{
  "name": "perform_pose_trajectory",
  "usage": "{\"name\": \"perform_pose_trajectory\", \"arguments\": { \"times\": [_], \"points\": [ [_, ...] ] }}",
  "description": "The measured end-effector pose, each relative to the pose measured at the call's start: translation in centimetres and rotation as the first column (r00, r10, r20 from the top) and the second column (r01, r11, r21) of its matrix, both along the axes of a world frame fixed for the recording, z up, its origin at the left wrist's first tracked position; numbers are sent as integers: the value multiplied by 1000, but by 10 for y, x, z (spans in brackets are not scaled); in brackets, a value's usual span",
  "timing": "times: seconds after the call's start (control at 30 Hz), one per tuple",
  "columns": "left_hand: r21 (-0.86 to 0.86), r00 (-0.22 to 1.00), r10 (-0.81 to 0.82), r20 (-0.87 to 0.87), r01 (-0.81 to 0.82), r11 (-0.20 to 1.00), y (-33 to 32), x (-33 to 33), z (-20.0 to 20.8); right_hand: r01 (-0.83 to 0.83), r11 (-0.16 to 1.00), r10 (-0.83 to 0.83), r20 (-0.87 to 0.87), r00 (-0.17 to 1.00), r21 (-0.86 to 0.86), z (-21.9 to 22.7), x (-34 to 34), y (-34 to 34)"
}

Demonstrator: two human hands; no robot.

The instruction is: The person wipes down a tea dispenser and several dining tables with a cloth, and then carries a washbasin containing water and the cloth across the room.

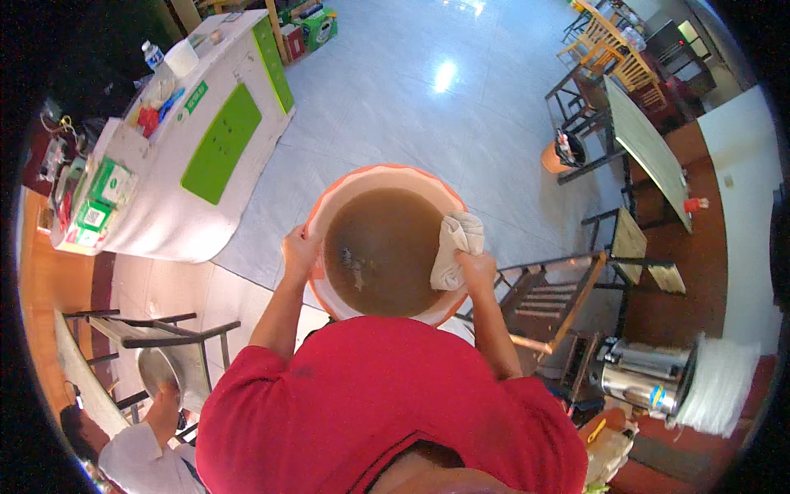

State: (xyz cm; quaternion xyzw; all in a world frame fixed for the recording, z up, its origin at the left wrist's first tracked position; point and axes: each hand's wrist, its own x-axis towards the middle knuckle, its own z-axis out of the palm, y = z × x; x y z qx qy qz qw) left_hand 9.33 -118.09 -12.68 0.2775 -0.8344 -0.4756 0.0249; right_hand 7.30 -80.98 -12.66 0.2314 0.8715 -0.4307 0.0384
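A large round orange basin (pixel 393 176) with a pale inside is in front of my body. Murky brown water (pixel 383 251) fills much of it. My left hand (pixel 299 253) is closed on the basin's left rim. On the right side, a folded whitish cloth (pixel 451 251) drapes over the rim and down the inner wall. My right hand (pixel 479 272) is closed on that cloth, pressing it against the rim with the thumb on top. The fingers under the rim are hidden on both sides.
A white counter (pixel 247 177) with green panels stands at the left. Wooden chairs (pixel 551 305), a table (pixel 646 148) and an orange bin (pixel 559 155) are at the right, near a metal urn (pixel 642 375). Lower left, another person's arm (pixel 163 412) reaches to a metal bowl (pixel 156 366).
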Motion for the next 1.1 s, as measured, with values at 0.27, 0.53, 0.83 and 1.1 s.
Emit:
{"name": "perform_pose_trajectory", "arguments": {
  "times": [0.27,0.53,0.83,1.1],
  "points": [
    [18,997,76,-29,-75,997,39,-173,33,-41,993,39,-25,999,-111,-27,-195,39],
    [-4,998,-68,-12,68,998,78,-393,9,54,998,-56,92,994,24,16,-366,66],
    [120,979,-169,-118,182,976,109,-630,24,157,985,-162,60,985,71,15,-560,104],
    [96,987,-129,-100,139,986,133,-835,-10,94,996,-94,-14,995,-6,14,-784,128]
  ]
}}
